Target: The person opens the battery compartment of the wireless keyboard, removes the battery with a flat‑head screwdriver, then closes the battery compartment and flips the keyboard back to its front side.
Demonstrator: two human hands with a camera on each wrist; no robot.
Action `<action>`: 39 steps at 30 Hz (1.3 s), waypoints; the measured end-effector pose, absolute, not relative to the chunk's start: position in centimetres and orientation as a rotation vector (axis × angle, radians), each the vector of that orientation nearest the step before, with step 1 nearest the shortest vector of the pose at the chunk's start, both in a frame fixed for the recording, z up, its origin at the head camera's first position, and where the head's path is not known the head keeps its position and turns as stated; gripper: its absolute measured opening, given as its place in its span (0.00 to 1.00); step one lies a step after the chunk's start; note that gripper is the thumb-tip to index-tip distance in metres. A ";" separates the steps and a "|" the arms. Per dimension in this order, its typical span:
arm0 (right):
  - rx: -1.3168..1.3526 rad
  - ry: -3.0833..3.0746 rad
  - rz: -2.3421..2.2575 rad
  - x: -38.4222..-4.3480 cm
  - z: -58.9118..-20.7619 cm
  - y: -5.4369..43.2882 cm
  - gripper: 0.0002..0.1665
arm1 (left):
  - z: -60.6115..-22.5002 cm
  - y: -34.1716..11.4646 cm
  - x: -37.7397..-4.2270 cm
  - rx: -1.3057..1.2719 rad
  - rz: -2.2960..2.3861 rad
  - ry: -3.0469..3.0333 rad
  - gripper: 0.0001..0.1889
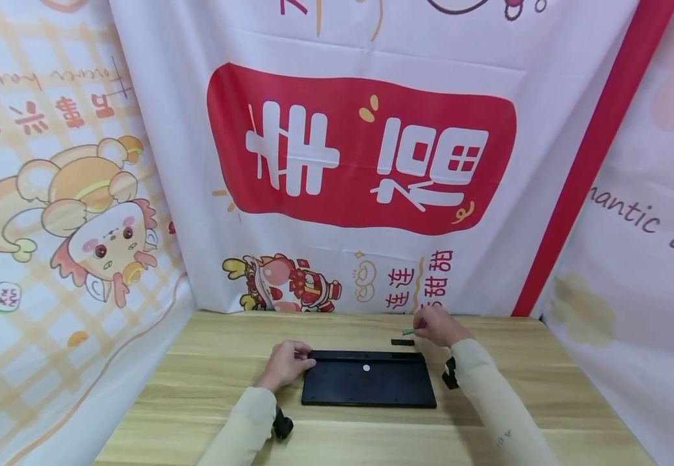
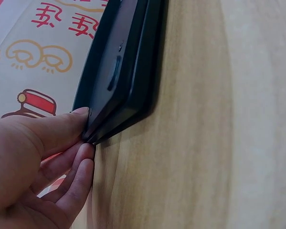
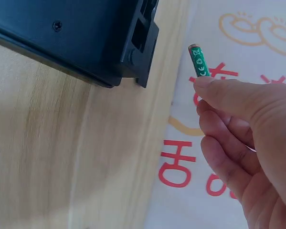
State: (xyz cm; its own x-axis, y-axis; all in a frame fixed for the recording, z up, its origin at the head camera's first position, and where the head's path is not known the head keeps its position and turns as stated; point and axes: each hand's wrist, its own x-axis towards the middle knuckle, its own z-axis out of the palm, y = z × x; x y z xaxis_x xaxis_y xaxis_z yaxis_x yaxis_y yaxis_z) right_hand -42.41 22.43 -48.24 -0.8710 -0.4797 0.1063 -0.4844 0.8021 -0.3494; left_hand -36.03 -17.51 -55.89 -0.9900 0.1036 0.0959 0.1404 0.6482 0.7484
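A black keyboard [image 1: 367, 388] lies face down on the wooden table, its underside with a white round sticker and small screws turned up. My left hand [image 1: 286, 364] pinches its far left corner between thumb and fingers, which the left wrist view [image 2: 52, 162] shows close up. Above the table, beyond the keyboard's far right corner, my right hand [image 1: 438, 325] holds a green battery [image 3: 199, 60] between thumb and fingers, one end sticking out. An open slot [image 3: 141, 33] shows in the keyboard's edge near that corner. The battery touches nothing but the hand.
A small black strip, like a battery cover [image 1: 402, 342], lies on the table [image 1: 226, 336] just behind the keyboard. Behind the table hangs a white printed cloth [image 1: 366, 48], with more printed cloth at both sides. A black wrist camera [image 1: 450, 374] sits by the right sleeve.
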 end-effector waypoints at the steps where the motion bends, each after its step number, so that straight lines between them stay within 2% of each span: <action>1: 0.788 -2.966 0.583 -42.6 -48.5 22.4 0.01 | -55.9 -17.5 -36.0 -0.200 -1.282 -2.814 0.12; 5: 0.740 -2.960 0.574 -43.3 -49.6 22.4 0.04 | -55.8 -17.4 -35.8 -0.229 -1.282 -2.795 0.12; 17: 0.524 -2.984 0.736 -44.8 -52.7 21.8 0.02 | -55.9 -17.5 -36.0 -0.268 -1.298 -2.790 0.13; 31: 0.538 -2.951 0.625 -45.3 -54.2 21.9 0.04 | -55.5 -17.2 -35.6 -0.261 -1.280 -2.784 0.13; 39: 0.544 -2.967 0.652 -44.7 -53.7 21.9 0.04 | -55.5 -17.4 -35.6 -0.242 -1.282 -2.791 0.12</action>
State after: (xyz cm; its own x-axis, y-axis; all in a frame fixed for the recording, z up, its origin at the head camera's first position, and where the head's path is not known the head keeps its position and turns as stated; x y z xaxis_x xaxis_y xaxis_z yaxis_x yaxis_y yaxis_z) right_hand -44.73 21.86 -53.70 -0.9363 -0.3273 0.1277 -0.3506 0.8487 -0.3959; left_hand -35.56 -17.42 -55.54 -0.9859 0.1169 0.1201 0.1673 0.6420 0.7483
